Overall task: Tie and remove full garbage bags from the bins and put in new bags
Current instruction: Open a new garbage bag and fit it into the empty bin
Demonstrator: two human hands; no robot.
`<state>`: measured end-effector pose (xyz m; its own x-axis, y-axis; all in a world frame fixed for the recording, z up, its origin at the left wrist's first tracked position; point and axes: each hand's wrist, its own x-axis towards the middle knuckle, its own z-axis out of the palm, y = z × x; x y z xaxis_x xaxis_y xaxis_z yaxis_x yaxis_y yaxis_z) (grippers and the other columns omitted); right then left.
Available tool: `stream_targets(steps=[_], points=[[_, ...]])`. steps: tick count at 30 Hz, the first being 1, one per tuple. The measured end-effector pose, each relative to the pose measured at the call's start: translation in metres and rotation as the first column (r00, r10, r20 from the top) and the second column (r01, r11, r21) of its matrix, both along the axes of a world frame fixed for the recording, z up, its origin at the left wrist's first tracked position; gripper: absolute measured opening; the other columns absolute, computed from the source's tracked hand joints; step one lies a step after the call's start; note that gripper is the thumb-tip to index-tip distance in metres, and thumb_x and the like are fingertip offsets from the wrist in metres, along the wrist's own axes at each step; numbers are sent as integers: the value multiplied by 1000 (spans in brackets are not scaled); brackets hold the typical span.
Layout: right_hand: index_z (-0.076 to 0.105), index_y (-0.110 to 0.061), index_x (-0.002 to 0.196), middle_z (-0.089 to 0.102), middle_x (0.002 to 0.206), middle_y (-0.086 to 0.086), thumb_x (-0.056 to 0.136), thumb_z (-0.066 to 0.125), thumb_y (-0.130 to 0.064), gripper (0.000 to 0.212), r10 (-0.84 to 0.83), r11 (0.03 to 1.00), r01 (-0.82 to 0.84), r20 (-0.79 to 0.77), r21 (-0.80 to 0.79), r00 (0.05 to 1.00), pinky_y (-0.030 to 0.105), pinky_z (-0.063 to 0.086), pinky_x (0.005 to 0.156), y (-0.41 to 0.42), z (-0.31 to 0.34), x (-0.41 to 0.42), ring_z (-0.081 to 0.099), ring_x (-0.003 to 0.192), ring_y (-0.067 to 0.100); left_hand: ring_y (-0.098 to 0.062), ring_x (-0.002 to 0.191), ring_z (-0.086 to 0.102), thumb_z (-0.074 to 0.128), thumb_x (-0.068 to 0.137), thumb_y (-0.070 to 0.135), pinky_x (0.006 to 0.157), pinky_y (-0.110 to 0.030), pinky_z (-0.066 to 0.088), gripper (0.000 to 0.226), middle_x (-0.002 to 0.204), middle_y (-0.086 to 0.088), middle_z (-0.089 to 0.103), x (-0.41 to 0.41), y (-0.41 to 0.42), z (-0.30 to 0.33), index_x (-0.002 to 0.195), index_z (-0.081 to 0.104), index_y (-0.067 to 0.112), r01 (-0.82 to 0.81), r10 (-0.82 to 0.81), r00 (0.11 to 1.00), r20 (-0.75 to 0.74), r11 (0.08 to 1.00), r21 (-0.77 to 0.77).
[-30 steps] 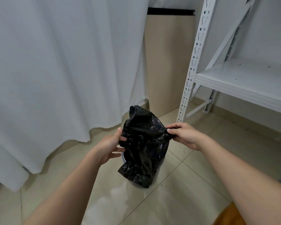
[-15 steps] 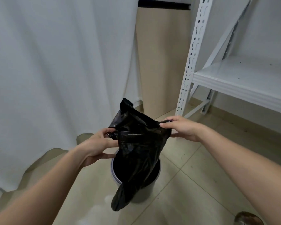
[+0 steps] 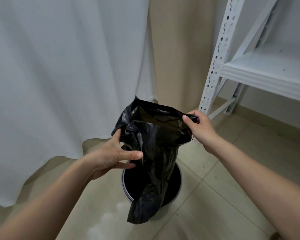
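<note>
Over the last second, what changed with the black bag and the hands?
Both hands pulled the black bag open: its mouth, bunched before, now gapes between the left hand and right hand. Its tail now hangs over the bin, which has come into view. Both hands still grip the bag's rim; curtain and shelf unchanged.

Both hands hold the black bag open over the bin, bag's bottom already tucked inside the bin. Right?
Not quite. In the head view both hands, left hand and right hand, hold the black bag open over the bin, but the bag's bottom hangs outside, over the near rim.
</note>
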<state>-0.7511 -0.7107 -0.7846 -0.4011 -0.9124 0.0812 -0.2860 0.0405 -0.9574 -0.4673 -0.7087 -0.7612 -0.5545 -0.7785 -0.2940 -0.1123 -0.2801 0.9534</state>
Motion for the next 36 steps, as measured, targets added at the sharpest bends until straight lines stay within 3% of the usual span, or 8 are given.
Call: stream_targets(steps=[6,11,15,18,22,29,32,36], points=[[51,-18,83,53,84,4,98,54,-17,15,-123,991,114,167,64,978,24,51,50,6,8,3,55,71,17,-30,113,61,93,34,23,82,-48,58,114,141,-1,43,-5,4,2,134,38,34,-245,239,969,-64,963,-112],[51,-13,106,65,86,2,92,53,3,21,85,996,-83,403,-21,911,24,54,66,17,25,15,64,73,11,-32,116,60,97,39,22,78,-49,58,118,147,-5,39,-3,6,9,133,32,50,-149,145,983,-112,989,-22],[50,-7,121,70,78,-1,84,43,21,46,213,976,-207,494,-67,843,19,54,65,25,40,18,65,67,7,-31,110,65,100,34,29,84,-51,55,149,141,-8,50,1,3,13,140,1,65,-54,61,987,-150,997,48],[51,-8,127,66,105,8,80,47,27,58,281,953,-302,455,-29,845,21,55,73,31,46,15,66,87,15,-25,111,65,99,41,23,90,-47,54,140,148,6,35,-1,4,11,139,9,66,-29,20,991,-134,997,-68],[54,-12,130,65,117,8,71,57,33,74,382,879,-463,414,112,826,26,53,90,40,42,6,64,110,19,-15,117,53,96,37,36,82,-27,54,131,147,16,17,-10,11,1,141,19,61,26,22,988,155,952,-304],[58,5,122,67,110,18,74,58,30,54,313,884,-414,383,217,869,30,51,96,41,27,5,66,98,23,-9,101,58,92,54,25,75,-31,60,57,124,13,37,-22,13,-13,101,65,45,-15,102,973,206,921,-389],[59,1,123,67,111,16,74,54,31,57,351,862,-476,470,174,810,22,55,85,41,26,2,68,94,20,-15,96,62,88,62,6,66,-29,60,87,127,7,36,-21,11,-14,125,50,53,33,83,966,245,899,-436],[54,2,130,62,119,20,75,51,33,63,317,880,-450,516,153,796,23,56,86,38,22,0,65,99,23,-23,105,62,94,45,31,74,-18,55,127,134,3,32,-14,16,-8,127,10,79,285,-164,908,386,917,-278]])
